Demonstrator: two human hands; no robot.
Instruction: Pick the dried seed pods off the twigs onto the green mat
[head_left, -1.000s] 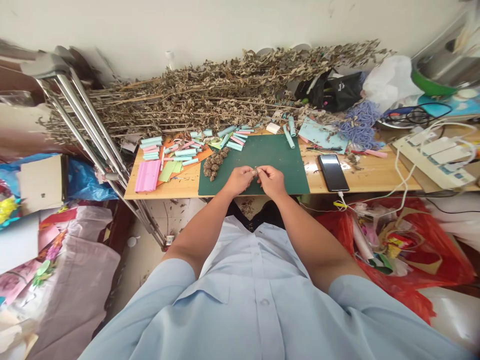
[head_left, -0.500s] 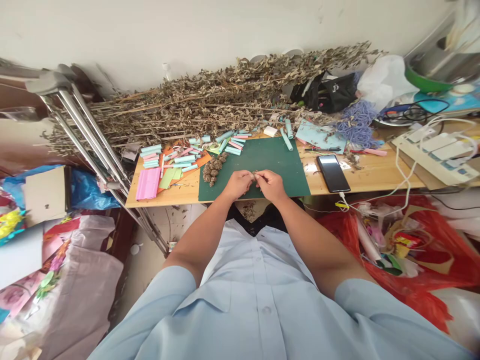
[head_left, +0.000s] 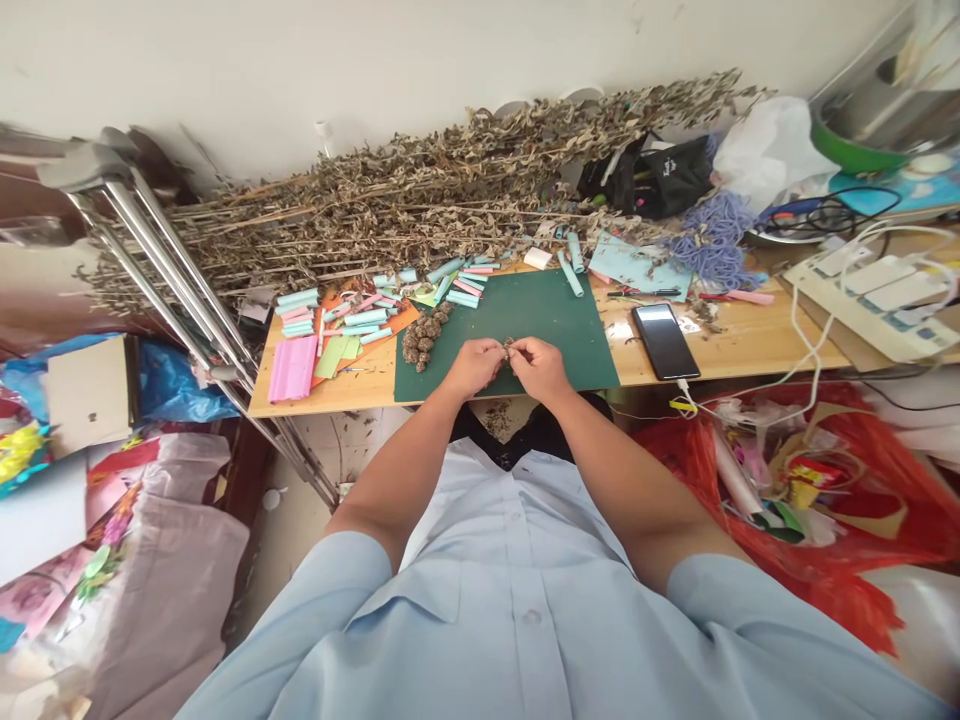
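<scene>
My left hand (head_left: 477,367) and my right hand (head_left: 540,368) meet over the near part of a green cutting mat (head_left: 525,310). Between their pinched fingertips is a small brown ball of dried leaves (head_left: 508,344), mostly hidden by the fingers. Both hands are closed on it. Left of my left hand, a pile of similar balls (head_left: 424,338) lies on the mat's left edge. Past the mat, long bundles of dried leafy stalks (head_left: 360,215) stretch along the wall.
Rolled blue and pink papers (head_left: 366,318) and a pink pad (head_left: 292,368) lie on the left. To the right are a phone (head_left: 666,342) with a cable, purple cord (head_left: 712,240) and a power strip (head_left: 874,300). Metal crutches (head_left: 176,260) lean at left; a red bag (head_left: 847,570) sits at lower right.
The view has shifted very slightly. My hands stay in the same place, and a little more of the brown ball shows between the fingertips.
</scene>
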